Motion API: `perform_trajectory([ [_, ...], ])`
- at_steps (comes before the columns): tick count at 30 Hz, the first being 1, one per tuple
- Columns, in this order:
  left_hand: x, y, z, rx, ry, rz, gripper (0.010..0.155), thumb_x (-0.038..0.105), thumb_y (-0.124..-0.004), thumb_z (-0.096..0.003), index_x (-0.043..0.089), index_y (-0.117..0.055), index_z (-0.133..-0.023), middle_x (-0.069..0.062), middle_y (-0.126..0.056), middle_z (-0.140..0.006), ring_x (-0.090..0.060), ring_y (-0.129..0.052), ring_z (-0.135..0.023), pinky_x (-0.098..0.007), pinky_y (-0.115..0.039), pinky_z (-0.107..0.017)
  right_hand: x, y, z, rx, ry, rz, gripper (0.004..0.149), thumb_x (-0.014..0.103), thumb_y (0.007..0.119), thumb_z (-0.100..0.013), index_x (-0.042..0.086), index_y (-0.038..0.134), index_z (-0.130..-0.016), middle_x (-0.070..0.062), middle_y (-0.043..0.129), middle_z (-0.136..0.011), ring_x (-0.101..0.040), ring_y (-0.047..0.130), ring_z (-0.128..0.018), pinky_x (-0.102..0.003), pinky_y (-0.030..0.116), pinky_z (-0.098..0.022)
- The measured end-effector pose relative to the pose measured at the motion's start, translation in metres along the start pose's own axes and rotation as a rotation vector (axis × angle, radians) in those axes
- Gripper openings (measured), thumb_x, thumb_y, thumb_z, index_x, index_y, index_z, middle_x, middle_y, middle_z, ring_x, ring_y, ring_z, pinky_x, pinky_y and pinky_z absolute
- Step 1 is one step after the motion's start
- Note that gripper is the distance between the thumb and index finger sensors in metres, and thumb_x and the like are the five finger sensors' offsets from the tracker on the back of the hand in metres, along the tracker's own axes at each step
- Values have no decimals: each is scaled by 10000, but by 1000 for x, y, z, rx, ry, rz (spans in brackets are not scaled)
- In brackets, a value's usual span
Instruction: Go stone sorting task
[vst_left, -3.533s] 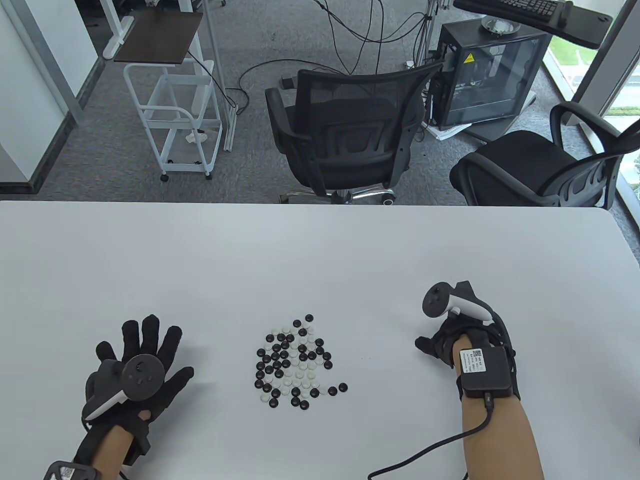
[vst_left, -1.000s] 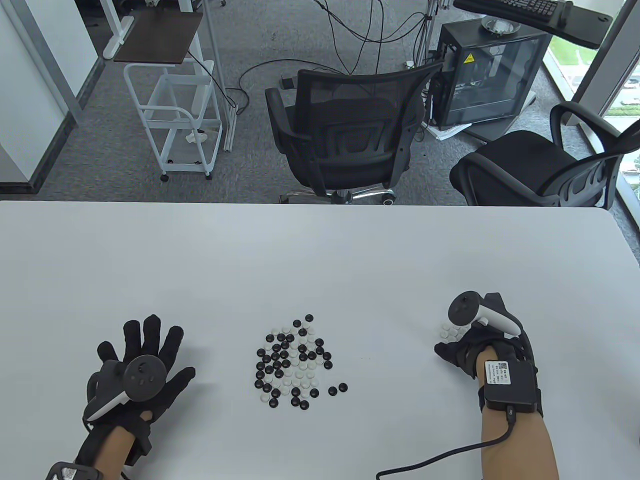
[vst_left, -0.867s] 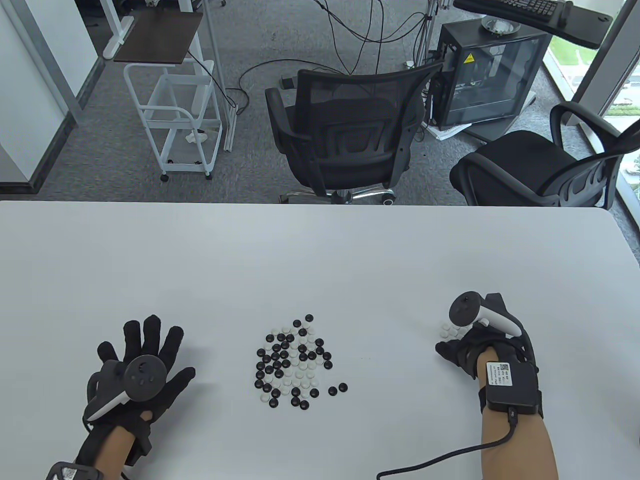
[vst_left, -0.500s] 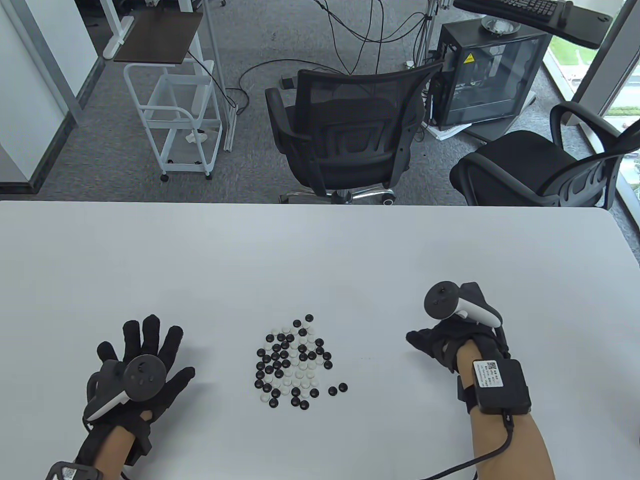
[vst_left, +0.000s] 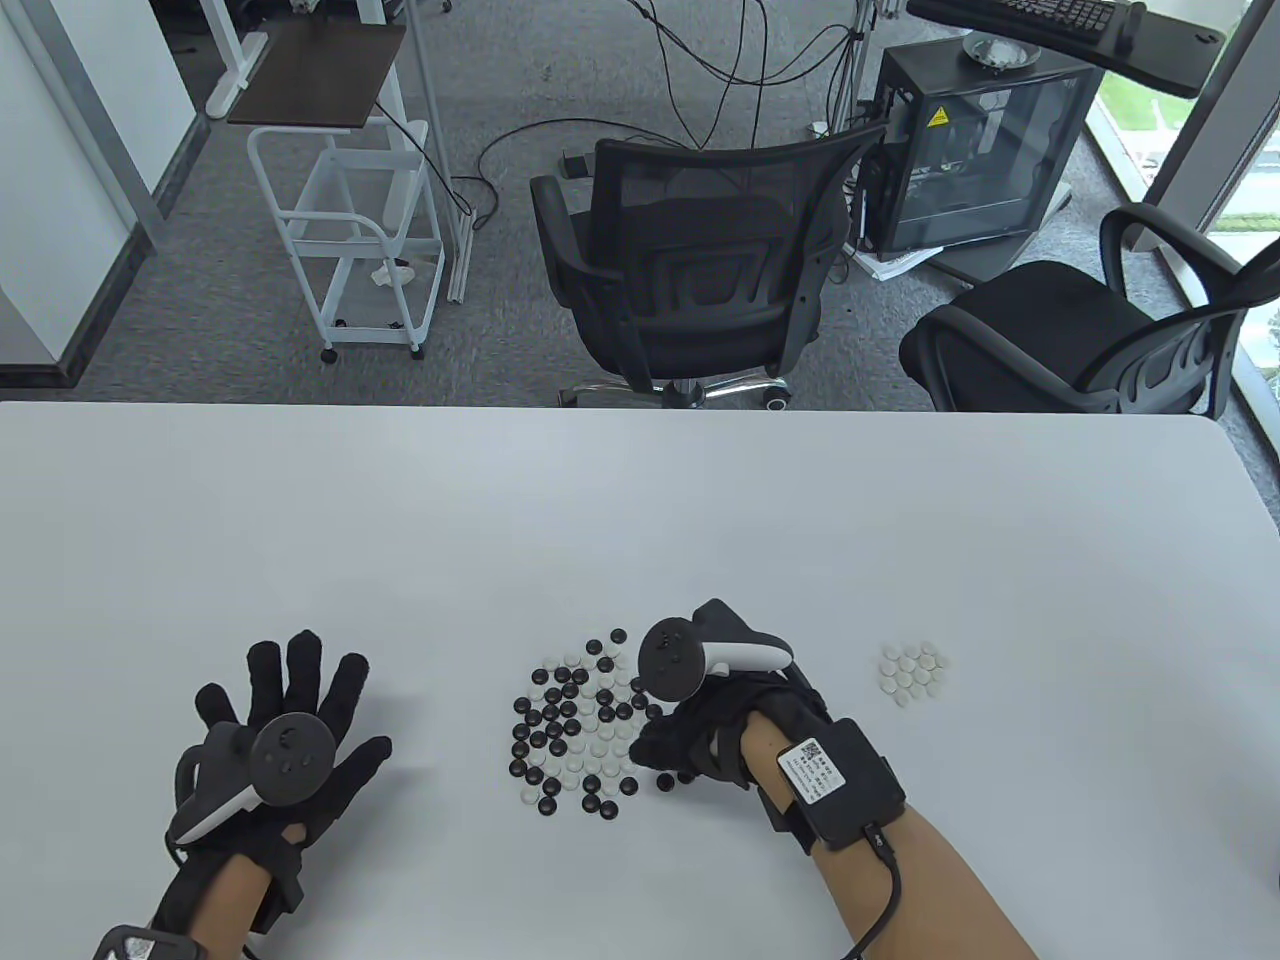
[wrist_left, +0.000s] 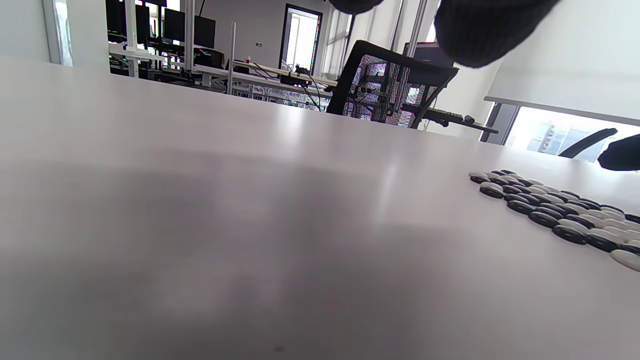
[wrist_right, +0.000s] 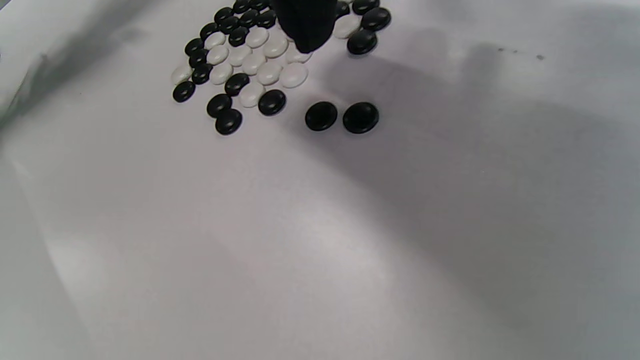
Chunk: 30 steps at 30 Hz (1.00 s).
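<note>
Table view: left hand (vst_left: 285, 745) lies flat on the tabletop (vst_left: 640, 520), fingers spread, holding nothing. Right hand (vst_left: 700, 735) reaches the mixed stones (vst_left: 580, 725); sorted white stones (vst_left: 913, 673) lie apart.
Right wrist view: one fingertip (wrist_right: 305, 25) is over the white stones; I cannot tell whether the fingers grip.

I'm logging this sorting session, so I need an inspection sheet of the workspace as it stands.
Surface: white table, no marks seen.
Job's things: mixed pile of black and white stones; sorted cluster of white stones apart on its right.
Clutter: nothing seen.
Grippers: left hand flat, fingers spread; right hand at the pile's right edge, fingertip over the stones, grip unclear.
Cables: cable from the right wrist unit.
Surroundings: office chairs, white cart.
</note>
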<state>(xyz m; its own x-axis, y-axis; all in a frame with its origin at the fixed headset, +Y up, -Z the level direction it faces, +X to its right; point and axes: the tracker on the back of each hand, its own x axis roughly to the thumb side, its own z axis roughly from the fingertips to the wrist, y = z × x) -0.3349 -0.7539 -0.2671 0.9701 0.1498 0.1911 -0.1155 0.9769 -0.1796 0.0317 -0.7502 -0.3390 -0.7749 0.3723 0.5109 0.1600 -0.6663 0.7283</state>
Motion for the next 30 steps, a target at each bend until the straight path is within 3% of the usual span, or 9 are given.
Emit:
perform_trajectory([
  [5, 0, 0, 0, 5, -5, 6, 813, 607, -564, -612, 204, -187, -1208, -266, 75, -1190, -560, 128, -1009, -829, 48, -492, 11, 8, -16, 33, -32, 17, 680, 461, 542, -579, 32, 622, -1101, -458, 49, -1060, -741, -18, -842, -937, 167, -505],
  [9, -2, 0, 1, 7, 0, 15, 811, 605, -566, -612, 205, -189, -1208, -264, 73, -1190, -558, 127, -1011, -829, 49, -495, -2, 6, -12, 37, 13, 15, 664, 457, 542, -581, 46, 631, -1094, -453, 60, -1064, -740, -13, -844, -936, 168, -506],
  [13, -4, 2, 2, 12, 5, 23, 813, 604, -567, -612, 203, -188, -1209, -264, 74, -1191, -558, 128, -1012, -829, 49, -496, -37, 1, 7, 27, 130, -31, 660, 460, 548, -577, 51, 657, -1083, -452, 96, -1075, -736, 0, -852, -937, 171, -507],
  [19, -4, 1, 1, 8, 3, 17, 811, 603, -566, -613, 202, -190, -1209, -264, 74, -1191, -557, 126, -1013, -830, 49, -497, -112, -7, 53, -31, 437, -75, 661, 458, 551, -574, 50, 677, -1078, -452, 98, -1079, -735, -8, -856, -939, 160, -511],
  [23, -3, 0, 0, 1, 5, 9, 813, 605, -566, -612, 204, -189, -1210, -264, 73, -1192, -559, 125, -1013, -830, 47, -497, -154, -2, 78, -95, 542, -216, 659, 457, 549, -578, 50, 664, -1083, -457, 90, -1076, -737, -13, -855, -939, 155, -510],
  [30, -1, -3, -3, -11, 4, -2, 813, 605, -564, -613, 202, -188, -1210, -265, 73, -1192, -560, 124, -1014, -831, 45, -497, -179, 4, 97, -153, 619, -234, 665, 461, 544, -578, 49, 646, -1090, -460, 78, -1073, -736, -17, -853, -938, 155, -510],
])
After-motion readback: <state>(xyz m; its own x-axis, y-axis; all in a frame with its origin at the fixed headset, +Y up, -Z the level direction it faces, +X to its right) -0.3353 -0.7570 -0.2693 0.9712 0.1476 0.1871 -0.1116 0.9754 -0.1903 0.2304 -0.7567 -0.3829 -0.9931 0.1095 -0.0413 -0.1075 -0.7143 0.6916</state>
